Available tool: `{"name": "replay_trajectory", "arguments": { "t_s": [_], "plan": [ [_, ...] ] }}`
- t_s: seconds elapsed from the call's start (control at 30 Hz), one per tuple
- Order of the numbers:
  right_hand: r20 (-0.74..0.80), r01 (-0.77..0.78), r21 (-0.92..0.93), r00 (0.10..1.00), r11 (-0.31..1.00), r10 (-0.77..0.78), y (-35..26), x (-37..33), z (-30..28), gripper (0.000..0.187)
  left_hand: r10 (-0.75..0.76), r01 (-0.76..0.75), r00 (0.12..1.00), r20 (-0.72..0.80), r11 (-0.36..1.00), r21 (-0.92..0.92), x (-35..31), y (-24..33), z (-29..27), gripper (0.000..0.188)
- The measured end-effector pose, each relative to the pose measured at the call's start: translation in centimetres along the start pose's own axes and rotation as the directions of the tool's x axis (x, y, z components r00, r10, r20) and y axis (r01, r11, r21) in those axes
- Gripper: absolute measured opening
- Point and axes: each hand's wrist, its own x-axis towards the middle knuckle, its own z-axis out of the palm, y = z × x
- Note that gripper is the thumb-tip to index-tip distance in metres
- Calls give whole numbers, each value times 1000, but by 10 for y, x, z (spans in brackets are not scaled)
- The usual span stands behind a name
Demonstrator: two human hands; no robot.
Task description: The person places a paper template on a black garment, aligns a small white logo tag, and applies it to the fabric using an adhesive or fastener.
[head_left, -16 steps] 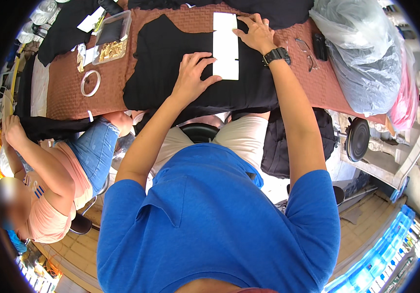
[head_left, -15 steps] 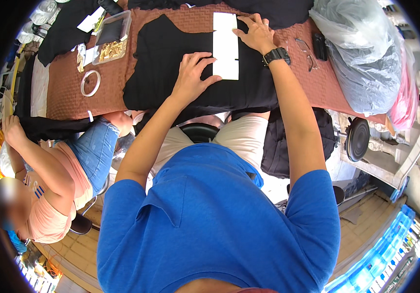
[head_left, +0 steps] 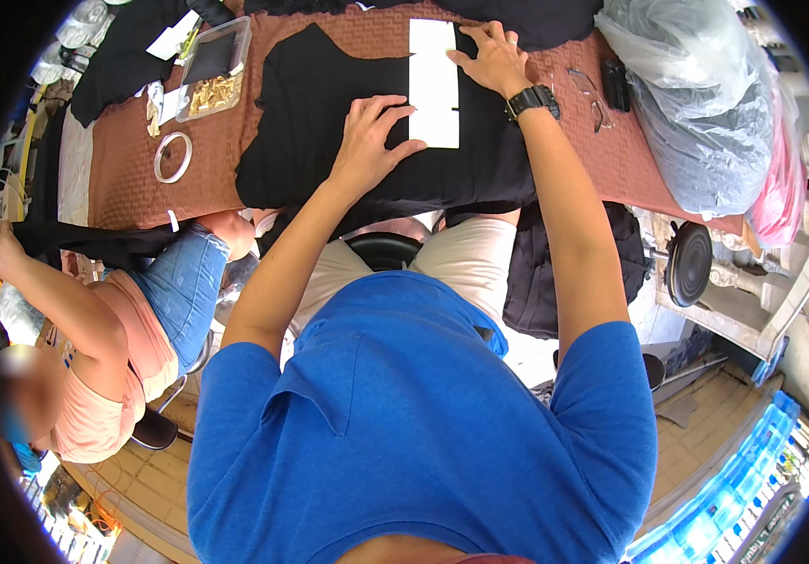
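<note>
A black garment [head_left: 315, 113] lies spread on a brown patterned table [head_left: 122, 174]. A long white rectangular sheet [head_left: 433, 80] lies on the garment. My left hand [head_left: 371, 136] rests flat on the garment with its fingertips at the sheet's lower left edge. My right hand [head_left: 489, 58], with a black watch on the wrist, presses flat at the sheet's upper right edge. Neither hand grips anything.
A clear tray [head_left: 214, 68] of small tan pieces and a white ring [head_left: 173, 157] lie at the table's left. Glasses [head_left: 590, 94] and bulging plastic bags [head_left: 705, 103] sit at the right. A seated person [head_left: 94, 320] works on my left.
</note>
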Motion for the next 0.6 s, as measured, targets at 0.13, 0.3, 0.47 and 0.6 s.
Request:
{"name": "replay_trajectory", "arguments": {
  "t_s": [0.13, 0.3, 0.47, 0.6],
  "plan": [
    [3, 1, -5, 1000, 1000, -1, -1, 0, -1, 64, -1, 0, 1000, 3, 1000, 10, 0, -1, 0, 51],
    [35, -19, -11, 999, 1000, 20, -5, 2, -5, 64, 15, -15, 1000, -3, 1000, 9, 0, -2, 0, 51],
    [20, -13, -9, 1000, 1000, 13, -5, 1, -5, 64, 27, -27, 1000, 4, 999, 19, 0, 0, -1, 57],
    [57, -44, -20, 997, 999, 45, -8, 1, -9, 64, 46, -47, 999, 25, 998, 48, 3, 4, -5, 60]
  ]
}}
